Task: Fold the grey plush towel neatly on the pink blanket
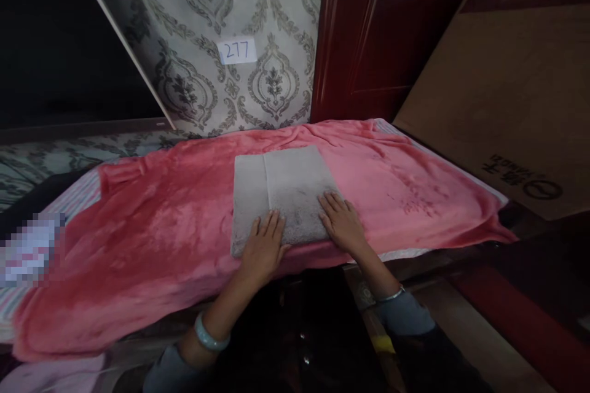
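A grey plush pad (295, 181), flat and roughly square with a seam line on its left part, lies on a pink blanket (184, 215). My left hand (263, 244) rests flat on the pad's near edge, left of its middle, fingers stretched out. Over the pad's right edge lies my right hand (341, 221), also flat with the fingers slightly spread. Neither hand grips anything. What the pad is exactly, such as a cushion or a folded cloth, I cannot tell.
A large cardboard box (507, 92) leans at the right, beside a dark red door (369, 24). A dark screen (69, 43) stands at the left. Patterned wallpaper behind bears a paper marked 277 (237, 50). Striped cloth (85, 193) shows under the blanket.
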Demonstrator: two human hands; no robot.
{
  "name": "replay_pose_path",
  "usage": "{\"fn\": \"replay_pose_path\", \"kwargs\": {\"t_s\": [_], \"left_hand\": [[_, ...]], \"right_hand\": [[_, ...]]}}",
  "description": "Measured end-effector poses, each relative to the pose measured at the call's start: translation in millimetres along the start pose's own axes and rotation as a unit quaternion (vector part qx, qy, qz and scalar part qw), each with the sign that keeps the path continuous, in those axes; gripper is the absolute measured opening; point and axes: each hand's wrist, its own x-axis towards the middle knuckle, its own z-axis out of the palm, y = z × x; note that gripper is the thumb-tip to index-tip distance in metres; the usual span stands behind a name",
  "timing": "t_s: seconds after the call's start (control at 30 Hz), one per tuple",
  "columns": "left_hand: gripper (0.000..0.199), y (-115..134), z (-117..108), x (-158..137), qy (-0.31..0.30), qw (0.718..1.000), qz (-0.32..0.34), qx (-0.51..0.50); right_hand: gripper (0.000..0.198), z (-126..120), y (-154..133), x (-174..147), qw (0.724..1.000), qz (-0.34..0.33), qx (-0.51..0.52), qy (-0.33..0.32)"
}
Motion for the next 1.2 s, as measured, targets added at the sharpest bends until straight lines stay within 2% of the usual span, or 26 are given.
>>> {"fn": "replay_pose_path", "kwargs": {"t_s": [0.13, 0.23, 0.33, 0.47, 0.53, 0.6, 0.7, 0.77, 0.9, 1.2], "left_hand": [[0.054, -3.4, 2.4, -10.5, 0.011, 1.000, 0.004, -0.014], [0.051, -3.4, 1.3, -20.3, 0.042, 0.997, 0.012, -0.056], [0.044, -6.1, -3.0, -32.6, 0.095, 0.985, 0.015, -0.146], [0.037, -22.1, -15.9, -33.5, 0.157, 0.941, -0.019, -0.298], [0.040, -32.4, -22.6, -17.7, 0.143, 0.930, -0.019, -0.338], [0.044, -40.7, -25.8, 9.5, 0.098, 0.934, 0.019, -0.342], [0.051, -49.7, -20.8, 60.2, 0.011, 0.957, 0.078, -0.280], [0.054, -56.3, -13.1, 91.2, -0.045, 0.975, 0.089, -0.200], [0.066, -76.8, -1.3, 134.1, -0.095, 0.990, 0.054, -0.088], [0.066, -120.0, 9.3, 191.1, -0.132, 0.987, -0.018, -0.090]], "right_hand": [[0.050, -7.7, -2.8, 2.3, 1.000, 0.001, 0.002, -0.009], [0.048, -16.5, -21.6, 4.5, 1.000, -0.012, 0.018, 0.001], [0.047, -18.0, -53.3, 2.6, 0.995, -0.082, 0.049, 0.010], [0.046, -5.1, -86.6, -8.0, 0.980, -0.190, 0.067, -0.007], [0.048, 2.7, -91.9, -13.1, 0.976, -0.209, 0.065, 0.013], [0.048, 8.1, -91.8, -16.1, 0.974, -0.212, 0.067, 0.038], [0.048, 11.4, -89.4, -17.1, 0.972, -0.213, 0.079, 0.057], [0.048, 11.9, -89.2, -17.1, 0.971, -0.213, 0.089, 0.064], [0.050, 12.9, -90.6, -18.3, 0.971, -0.205, 0.103, 0.069], [0.058, 17.5, -91.9, -20.3, 0.974, -0.191, 0.104, 0.055]]}}
